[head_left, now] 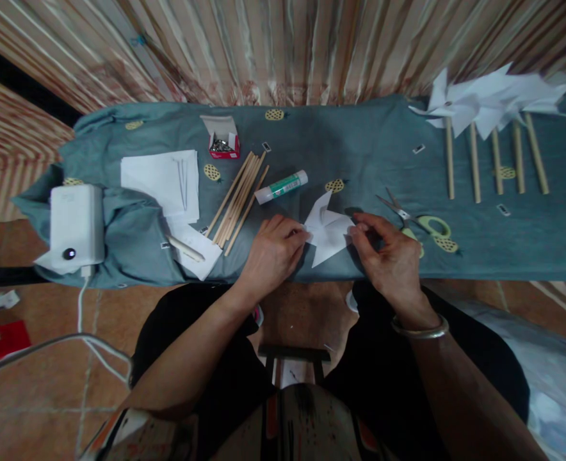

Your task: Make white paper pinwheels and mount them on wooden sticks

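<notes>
A white paper pinwheel (330,232) with folded blades is held between my two hands near the front edge of the table. My left hand (277,246) pinches its left tip between thumb and fingers. At its right tip, my right hand (386,250), with a bangle on the wrist, closes thumb and forefinger on the paper. A glue stick (283,187) with a green label lies just behind my left hand. Scissors (408,218) with light green handles rest beyond my right hand, which partly hides one handle loop.
Wooden sticks (239,202) lie left of the glue stick, beside an open red box of small metal pieces (223,145). White paper sheets (158,182), a pale pencil-like tool (185,248) and a white corded device (76,224) are further left. Several finished pinwheels (492,102) on sticks lie far right.
</notes>
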`<state>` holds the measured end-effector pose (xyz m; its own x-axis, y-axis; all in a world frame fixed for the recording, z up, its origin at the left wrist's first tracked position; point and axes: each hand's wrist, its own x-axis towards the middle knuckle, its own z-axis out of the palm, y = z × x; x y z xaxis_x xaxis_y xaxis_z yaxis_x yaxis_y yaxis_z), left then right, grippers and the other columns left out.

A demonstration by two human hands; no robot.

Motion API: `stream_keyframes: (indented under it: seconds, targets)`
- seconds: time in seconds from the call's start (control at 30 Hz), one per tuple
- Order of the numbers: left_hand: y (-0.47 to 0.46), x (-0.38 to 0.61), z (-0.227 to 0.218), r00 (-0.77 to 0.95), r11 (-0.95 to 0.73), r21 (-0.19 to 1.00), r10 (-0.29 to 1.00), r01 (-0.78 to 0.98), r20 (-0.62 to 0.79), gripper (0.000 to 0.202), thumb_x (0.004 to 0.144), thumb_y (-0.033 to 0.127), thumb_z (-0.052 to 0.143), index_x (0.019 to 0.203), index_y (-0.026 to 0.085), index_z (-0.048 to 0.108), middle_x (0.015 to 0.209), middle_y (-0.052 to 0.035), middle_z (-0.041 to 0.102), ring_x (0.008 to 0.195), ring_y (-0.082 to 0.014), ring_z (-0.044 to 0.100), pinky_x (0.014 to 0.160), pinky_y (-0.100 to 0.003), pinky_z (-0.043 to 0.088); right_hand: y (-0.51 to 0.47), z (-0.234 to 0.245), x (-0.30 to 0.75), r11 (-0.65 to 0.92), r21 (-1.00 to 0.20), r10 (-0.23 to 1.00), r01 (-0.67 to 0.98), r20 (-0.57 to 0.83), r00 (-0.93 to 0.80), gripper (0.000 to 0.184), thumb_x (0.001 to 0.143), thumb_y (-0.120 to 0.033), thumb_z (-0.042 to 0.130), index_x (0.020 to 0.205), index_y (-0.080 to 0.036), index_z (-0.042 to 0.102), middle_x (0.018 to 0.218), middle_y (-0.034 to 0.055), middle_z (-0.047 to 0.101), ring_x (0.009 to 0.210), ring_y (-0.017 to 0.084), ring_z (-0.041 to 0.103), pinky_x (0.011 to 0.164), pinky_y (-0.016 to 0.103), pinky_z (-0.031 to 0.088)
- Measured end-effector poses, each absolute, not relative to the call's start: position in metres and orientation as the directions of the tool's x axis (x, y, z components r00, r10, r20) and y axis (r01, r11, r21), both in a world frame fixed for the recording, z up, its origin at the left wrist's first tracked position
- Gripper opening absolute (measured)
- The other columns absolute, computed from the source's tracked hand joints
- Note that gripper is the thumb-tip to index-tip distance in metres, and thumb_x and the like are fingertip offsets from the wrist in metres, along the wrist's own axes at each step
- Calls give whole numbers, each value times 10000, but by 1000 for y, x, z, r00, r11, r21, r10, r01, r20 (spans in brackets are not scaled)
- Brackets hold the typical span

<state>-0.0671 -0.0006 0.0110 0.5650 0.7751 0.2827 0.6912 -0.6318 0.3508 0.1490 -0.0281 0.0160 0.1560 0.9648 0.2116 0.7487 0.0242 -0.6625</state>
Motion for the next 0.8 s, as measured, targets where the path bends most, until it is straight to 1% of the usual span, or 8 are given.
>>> stream_keyframes:
  seconds: [0.13, 0.2, 0.3, 0.37, 0.47, 0.6, 0.7, 0.8]
  targets:
    - [1, -65, 13, 546, -615, 343, 788, 709, 284, 205, 938, 184, 513, 1008, 183, 705, 1015, -85, 675, 965, -237, 559, 810, -387, 456, -31, 15, 150, 20, -659, 965, 752, 210, 157, 307, 891, -428, 581, 1067, -223, 727, 867, 49, 760, 757, 225, 712, 723, 377, 576]
    - [-1, -61, 16, 543, -619, 359, 785, 698, 298, 207, 952, 243, 518, 1049, 185, 691, 1036, -85, 671, 986, -238, 557, 826, -392, 454, -31, 15, 150, 21, -649, 963, 760, 218, 160, 300, 887, -427, 587, 1056, -225, 730, 857, 48, 760, 756, 228, 714, 714, 374, 575]
    - [-7, -52, 18, 581, -656, 381, 755, 652, 306, 268, 958, 371, 529, 1099, 190, 667, 1061, -85, 663, 1014, -239, 548, 849, -402, 445, -31, 15, 151, 27, -638, 959, 769, 235, 161, 282, 886, -416, 589, 1049, -234, 730, 841, 45, 760, 753, 231, 713, 713, 373, 573]
    - [-10, -46, 19, 624, -688, 368, 725, 626, 293, 277, 944, 392, 554, 1083, 181, 666, 1058, -82, 665, 1016, -241, 545, 848, -400, 433, -30, 16, 151, 30, -639, 958, 768, 238, 161, 273, 886, -410, 588, 1047, -239, 729, 828, 44, 757, 745, 234, 710, 720, 380, 572]
    - [-12, -40, 19, 670, -708, 330, 703, 625, 240, 222, 928, 341, 589, 1009, 154, 677, 1014, -83, 672, 996, -247, 550, 826, -394, 417, -30, 15, 152, 15, -635, 962, 772, 219, 162, 281, 888, -403, 583, 1055, -228, 727, 840, 53, 756, 765, 247, 710, 746, 402, 569]
    - [-13, -35, 20, 680, -703, 301, 707, 644, 196, 162, 934, 272, 572, 940, 151, 679, 955, -83, 673, 942, -242, 567, 777, -380, 412, -30, 15, 153, 5, -602, 968, 798, 203, 147, 285, 894, -388, 568, 1070, -222, 720, 884, 67, 757, 827, 272, 703, 792, 436, 556]
    - [-15, -33, 20, 684, -706, 284, 705, 649, 189, 159, 943, 226, 544, 908, 145, 677, 933, -81, 671, 891, -227, 587, 756, -368, 422, -31, 18, 154, 71, -580, 964, 811, 250, 95, 260, 910, -334, 540, 1072, -231, 713, 995, 81, 754, 953, 286, 684, 887, 461, 531]
    - [-16, -33, 19, 693, -716, 270, 695, 644, 192, 176, 952, 195, 521, 885, 138, 673, 911, -77, 670, 849, -211, 601, 738, -356, 434, -32, 21, 156, 166, -585, 952, 794, 306, 26, 288, 929, -246, 467, 1084, -227, 710, 1143, 92, 721, 1089, 284, 642, 980, 477, 488]
